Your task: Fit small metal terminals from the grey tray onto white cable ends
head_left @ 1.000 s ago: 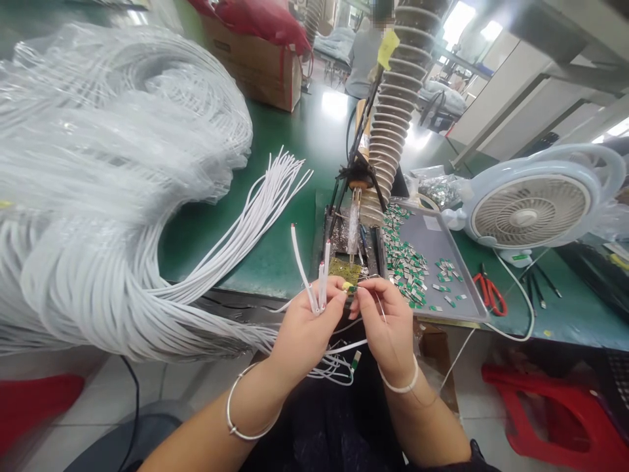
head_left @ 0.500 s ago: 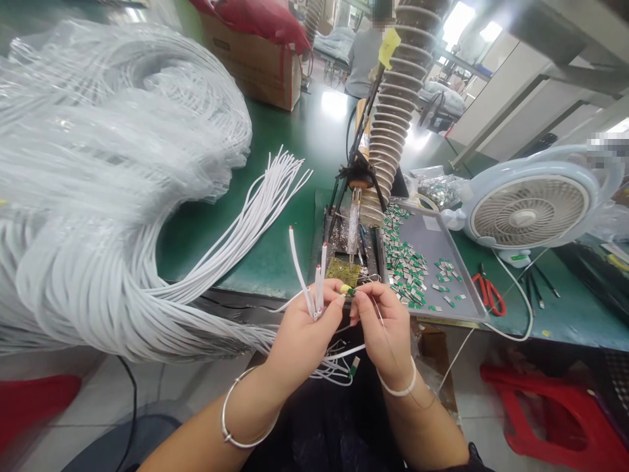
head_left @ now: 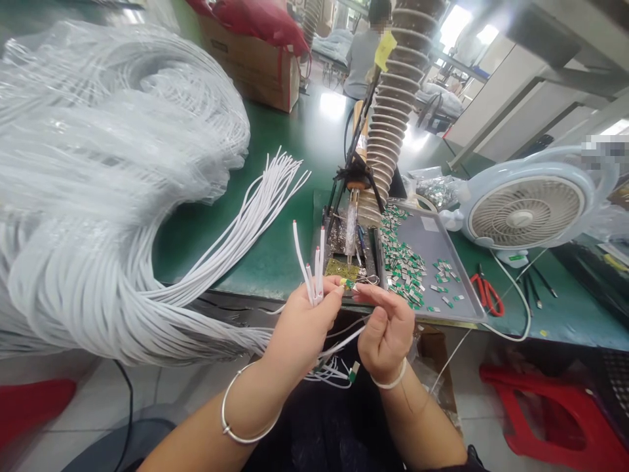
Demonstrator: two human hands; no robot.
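Note:
My left hand is closed around several white cable ends that stick up between its fingers, and its thumb and forefinger pinch a small green circuit board. My right hand is beside it, fingers curled, forefinger tip touching the same small board; a thin wire loops at its fingertips. Both hands hover at the front edge of the green bench, just before the soldering fixture. More finished cables with boards hang below my hands.
A big bundle of white cables fills the left. A metal tray holds several green boards. Red scissors, a white desk fan, a ribbed hose, a cardboard box and a red stool are around. A person sits far back.
My right hand has dropped slightly and turned, its fingers loosening from the pinch so only the forefinger reaches the board. The left hand has stayed almost still with the cables.

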